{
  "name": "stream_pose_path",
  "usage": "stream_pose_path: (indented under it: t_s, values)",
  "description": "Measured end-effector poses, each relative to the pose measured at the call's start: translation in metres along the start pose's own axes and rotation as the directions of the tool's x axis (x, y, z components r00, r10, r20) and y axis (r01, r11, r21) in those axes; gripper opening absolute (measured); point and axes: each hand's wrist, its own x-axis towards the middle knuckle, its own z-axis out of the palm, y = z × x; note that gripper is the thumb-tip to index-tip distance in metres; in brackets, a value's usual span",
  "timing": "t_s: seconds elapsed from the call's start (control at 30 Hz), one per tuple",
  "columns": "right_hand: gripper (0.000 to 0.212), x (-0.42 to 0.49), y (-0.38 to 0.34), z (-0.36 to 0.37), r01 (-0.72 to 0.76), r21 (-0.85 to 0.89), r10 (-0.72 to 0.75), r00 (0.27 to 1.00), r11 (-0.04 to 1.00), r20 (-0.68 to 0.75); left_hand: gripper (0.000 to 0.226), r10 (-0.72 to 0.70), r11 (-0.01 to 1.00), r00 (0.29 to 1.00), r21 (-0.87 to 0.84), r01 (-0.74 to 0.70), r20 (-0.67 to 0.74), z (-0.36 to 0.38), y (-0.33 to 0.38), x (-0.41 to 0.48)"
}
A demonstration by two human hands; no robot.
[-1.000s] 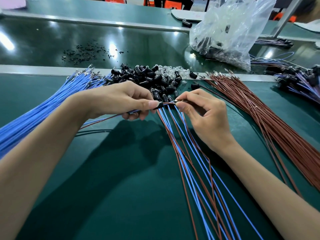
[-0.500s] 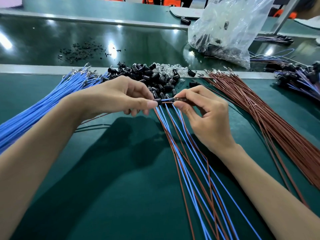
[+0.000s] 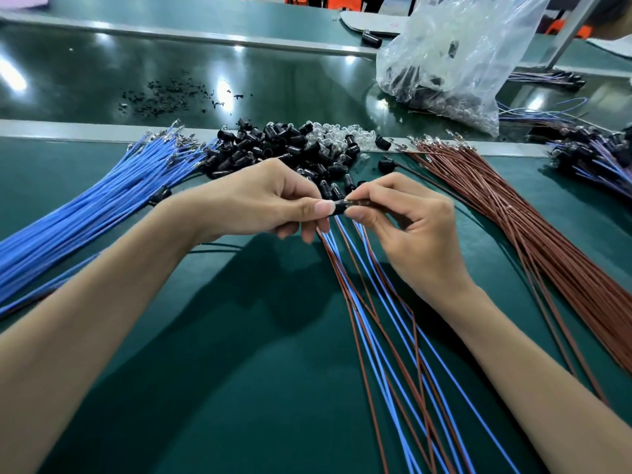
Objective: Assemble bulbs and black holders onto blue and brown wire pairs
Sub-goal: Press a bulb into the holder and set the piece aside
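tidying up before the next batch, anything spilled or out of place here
Two things. Black bits lie scattered on the belt, like spilled scraps. And one holder sits alone on the blue wires, away from the holder pile.

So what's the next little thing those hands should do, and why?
Probably push the two hands slightly together to seat the parts. The left hand pinches a black holder, and the right hand pinches a small shiny piece, likely a bulb, end to end against it. Whether it is fully in, I cannot tell.
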Motion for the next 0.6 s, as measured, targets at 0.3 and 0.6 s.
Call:
stream_pose_path:
  t_s: [0.3,0.6]
  values:
    - [0.035,-0.0010,-0.0065,0.0030,-0.110,0.232,0.069,0.981,0.967,0.180,0.035,-0.009,0.999,0.999,-0.049,0.011,0.046,0.0036,0.0007,0.0004]
    - [0.014,-0.0012,-0.0079,0.0036,-0.046,0.066,0.031,0.978,0.997,0.205,0.029,-0.005,0.999,0.999,-0.035,0.006,0.047,0.0054,-0.0029,-0.0002]
